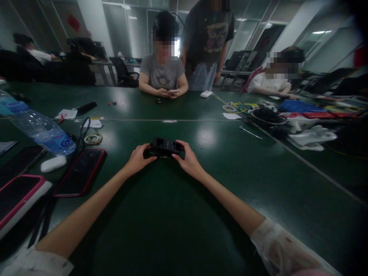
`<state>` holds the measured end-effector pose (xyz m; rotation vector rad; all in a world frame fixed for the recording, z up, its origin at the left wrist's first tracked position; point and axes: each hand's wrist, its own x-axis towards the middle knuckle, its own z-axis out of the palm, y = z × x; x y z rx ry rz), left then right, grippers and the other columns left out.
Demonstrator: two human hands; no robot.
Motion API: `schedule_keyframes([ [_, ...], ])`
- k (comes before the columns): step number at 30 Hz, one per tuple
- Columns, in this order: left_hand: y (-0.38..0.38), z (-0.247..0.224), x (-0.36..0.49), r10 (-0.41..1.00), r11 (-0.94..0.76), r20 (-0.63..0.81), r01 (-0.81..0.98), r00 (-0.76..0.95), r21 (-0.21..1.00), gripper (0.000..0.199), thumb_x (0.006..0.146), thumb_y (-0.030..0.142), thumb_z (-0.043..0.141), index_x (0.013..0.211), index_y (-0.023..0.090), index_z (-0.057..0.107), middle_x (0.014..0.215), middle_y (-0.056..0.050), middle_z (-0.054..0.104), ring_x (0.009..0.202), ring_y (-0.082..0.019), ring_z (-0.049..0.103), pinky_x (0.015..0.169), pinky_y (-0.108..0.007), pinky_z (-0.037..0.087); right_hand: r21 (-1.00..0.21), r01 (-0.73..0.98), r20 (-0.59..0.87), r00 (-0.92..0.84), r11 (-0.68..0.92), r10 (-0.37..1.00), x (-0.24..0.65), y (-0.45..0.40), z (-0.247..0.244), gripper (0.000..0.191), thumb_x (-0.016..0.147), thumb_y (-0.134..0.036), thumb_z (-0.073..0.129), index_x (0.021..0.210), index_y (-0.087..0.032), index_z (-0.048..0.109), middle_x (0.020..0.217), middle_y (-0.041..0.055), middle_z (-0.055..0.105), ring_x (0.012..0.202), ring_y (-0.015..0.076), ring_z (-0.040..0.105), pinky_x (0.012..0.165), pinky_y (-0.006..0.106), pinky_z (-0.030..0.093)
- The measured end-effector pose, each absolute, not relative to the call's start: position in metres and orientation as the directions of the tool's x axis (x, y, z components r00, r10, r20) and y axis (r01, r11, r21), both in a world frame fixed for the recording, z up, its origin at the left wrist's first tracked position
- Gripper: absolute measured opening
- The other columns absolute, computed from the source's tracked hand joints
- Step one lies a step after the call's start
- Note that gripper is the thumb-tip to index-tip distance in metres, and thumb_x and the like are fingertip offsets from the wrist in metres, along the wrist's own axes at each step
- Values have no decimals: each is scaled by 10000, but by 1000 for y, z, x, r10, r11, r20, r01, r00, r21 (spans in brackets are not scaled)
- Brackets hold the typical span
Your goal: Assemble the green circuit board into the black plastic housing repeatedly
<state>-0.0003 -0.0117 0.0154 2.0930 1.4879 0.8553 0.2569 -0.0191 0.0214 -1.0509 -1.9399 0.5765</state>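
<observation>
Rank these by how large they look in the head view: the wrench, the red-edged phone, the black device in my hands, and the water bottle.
By visible area:
1. Water bottle
2. Red-edged phone
3. Black device
4. Wrench

The boxy black device (166, 145), dark recesses near both ends, sits slightly askew, right of the red-edged phone (82, 171).

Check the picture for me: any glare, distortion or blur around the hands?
Head view: dim overall, with a pale glare patch on the green table near the right hand; head view: background pillars lean outward, probably wide-angle distortion; head view: the black device between that hand and the left hand is too dark and soft for fine detail.
</observation>
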Motion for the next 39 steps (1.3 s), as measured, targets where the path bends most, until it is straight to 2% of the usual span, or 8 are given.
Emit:
schedule_keyframes([
  [5, -12, 15, -1, 948, -318, 220, 680, 229, 661, 647, 804, 420, 700, 1355, 168, 473, 1265, -157, 601, 1224, -329, 542, 999, -525, 436, -691, 455, 461, -322, 562, 827, 257, -18, 19, 543, 891, -254, 619, 1380, -251, 384, 1309, 106, 543, 1208, 262, 562, 1052, 525, 474],
  [13, -10, 13, 0, 953, -304, 217, 696, 213, 650, 642, 777, 416, 719, 1326, 159, 506, 1298, -167, 588, 1251, -342, 516, 1009, -527, 432, -612, 519, 483, -351, 596, 802, 255, -24, 25, 559, 883, -284, 634, 1383, -229, 392, 1295, 119, 552, 1170, 266, 572, 1022, 514, 492],
  [17, -12, 18, 1, 949, -314, 222, 685, 222, 657, 716, 771, 412, 723, 1388, 177, 445, 1338, -161, 573, 1256, -337, 511, 1030, -532, 415, -633, 519, 429, -382, 574, 819, 255, -23, 26, 541, 883, -275, 631, 1371, -217, 405, 1287, 124, 561, 1181, 270, 570, 1017, 519, 490],
  [21, -12, 17, 0, 945, -328, 222, 711, 242, 622, 713, 756, 429, 734, 1367, 174, 469, 1356, -163, 561, 1285, -345, 478, 1045, -530, 403, -663, 506, 395, -391, 553, 831, 255, -19, 21, 534, 875, -279, 638, 1355, -223, 411, 1297, 122, 555, 1203, 274, 562, 1033, 532, 470],
  [26, -11, 14, 1, 943, -332, 232, 730, 238, 598, 725, 760, 460, 727, 1364, 153, 470, 1347, -173, 565, 1282, -347, 474, 1046, -534, 397, -690, 493, 386, -370, 531, 845, 257, -15, 15, 643, 836, -308, 688, 1388, -229, 369, 1317, 126, 522, 1223, 275, 535, 1048, 533, 452],
  [32, -12, 15, 1, 946, -324, 219, 726, 239, 607, 719, 780, 471, 705, 1373, 150, 455, 1365, -170, 547, 1291, -337, 465, 1052, -534, 388, -703, 518, 328, -373, 487, 868, 258, -16, 17, 661, 817, -270, 703, 1390, -243, 377, 1292, 119, 511, 1227, 274, 507, 1057, 543, 430],
  [39, -17, 21, 2, 952, -306, 198, 704, 234, 641, 695, 795, 453, 700, 1387, 208, 431, 1367, -148, 538, 1292, -336, 461, 1039, -545, 391, -723, 505, 299, -386, 472, 873, 258, -17, 20, 604, 831, -239, 683, 1363, -289, 403, 1288, 98, 501, 1230, 269, 493, 1047, 569, 430],
])
